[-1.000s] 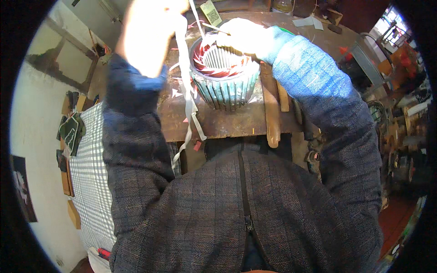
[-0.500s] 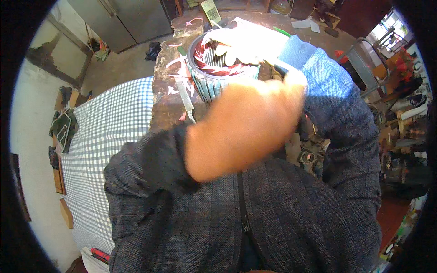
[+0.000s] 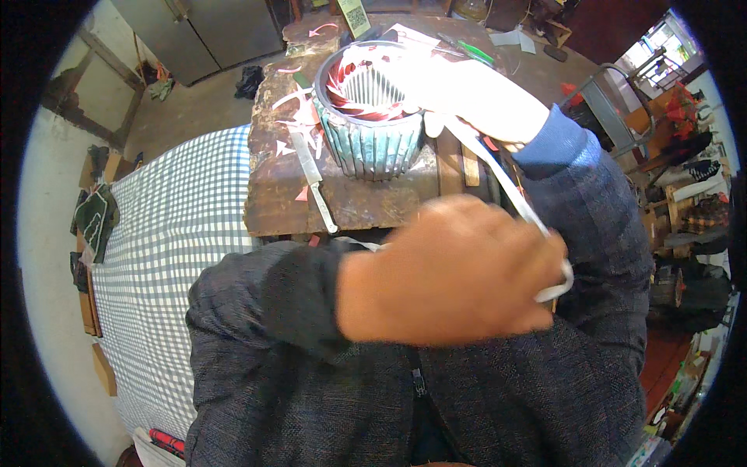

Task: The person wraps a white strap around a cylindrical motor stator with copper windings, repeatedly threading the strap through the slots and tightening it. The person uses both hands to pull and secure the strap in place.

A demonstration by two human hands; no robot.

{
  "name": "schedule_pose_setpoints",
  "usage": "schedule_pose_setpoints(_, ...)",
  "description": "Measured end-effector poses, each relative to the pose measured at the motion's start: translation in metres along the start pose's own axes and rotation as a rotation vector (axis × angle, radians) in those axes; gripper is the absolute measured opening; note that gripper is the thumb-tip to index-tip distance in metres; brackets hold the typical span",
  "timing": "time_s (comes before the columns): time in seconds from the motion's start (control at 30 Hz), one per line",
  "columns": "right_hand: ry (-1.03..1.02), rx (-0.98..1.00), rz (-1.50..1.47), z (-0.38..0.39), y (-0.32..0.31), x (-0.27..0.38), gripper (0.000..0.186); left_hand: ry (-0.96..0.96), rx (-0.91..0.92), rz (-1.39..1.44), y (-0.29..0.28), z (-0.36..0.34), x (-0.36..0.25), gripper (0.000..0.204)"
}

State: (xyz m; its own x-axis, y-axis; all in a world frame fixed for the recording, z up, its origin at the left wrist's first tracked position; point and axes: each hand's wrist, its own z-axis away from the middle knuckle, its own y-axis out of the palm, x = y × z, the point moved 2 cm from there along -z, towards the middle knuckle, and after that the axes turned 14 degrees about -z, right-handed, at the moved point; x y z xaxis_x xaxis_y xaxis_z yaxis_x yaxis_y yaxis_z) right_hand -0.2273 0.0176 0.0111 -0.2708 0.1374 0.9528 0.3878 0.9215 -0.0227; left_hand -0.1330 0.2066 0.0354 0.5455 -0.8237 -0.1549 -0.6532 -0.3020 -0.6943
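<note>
A motor stator (image 3: 369, 148) with a ribbed, green-grey housing stands upright on a worn wooden table. Red-wrapped windings (image 3: 342, 93) ring its slotted bore. My right hand (image 3: 482, 93), washed out by bright light, lies at the stator's right rim; its fingers cannot be made out. From beside that hand a white strip of tape (image 3: 502, 175) runs down toward me. My left hand (image 3: 459, 272), blurred by motion, is closed on the strip in front of my chest, and the loose end curls out past its fingers.
A knife (image 3: 311, 179) with a white handle lies left of the stator, among pink and white scraps (image 3: 284, 146). A green-handled tool (image 3: 475, 53) lies behind my right hand. Checked cloth (image 3: 183, 202) spreads on the left; a metal-framed cart (image 3: 618, 109) stands at the right.
My left hand has moved down and toward me, drawing out a length of white tape. It uncovers the stator's front. The right hand has shifted slightly to the right, off the bore.
</note>
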Motion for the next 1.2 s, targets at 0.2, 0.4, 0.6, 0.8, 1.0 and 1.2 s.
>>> schedule_pose_setpoints(0.2,-0.076,-0.166,0.533,0.044,0.018,0.018,0.031,-0.217,-0.053,-0.374,-0.020,0.033,0.095,0.025)
schedule_pose_setpoints(0.4,0.237,0.106,0.868,0.048,0.043,0.031,0.046,-1.047,-0.309,0.954,0.032,0.056,0.123,0.034)
schedule_pose_setpoints(0.6,-0.200,0.084,1.264,0.048,0.045,0.046,0.034,-0.282,-0.095,-0.502,0.005,0.044,0.105,0.023)
schedule_pose_setpoints(0.8,0.006,-0.045,0.886,0.008,-0.011,0.027,0.029,-0.341,-0.014,-0.367,0.004,0.026,0.060,0.013)
schedule_pose_setpoints(1.0,0.223,0.110,0.942,-0.068,-0.007,0.004,0.036,-0.268,-0.071,-0.067,0.007,0.002,0.031,0.017)
schedule_pose_setpoints(1.2,-0.076,0.224,0.627,-0.096,-0.001,0.026,0.008,-0.211,-0.245,-0.287,-0.038,0.018,0.060,0.013)
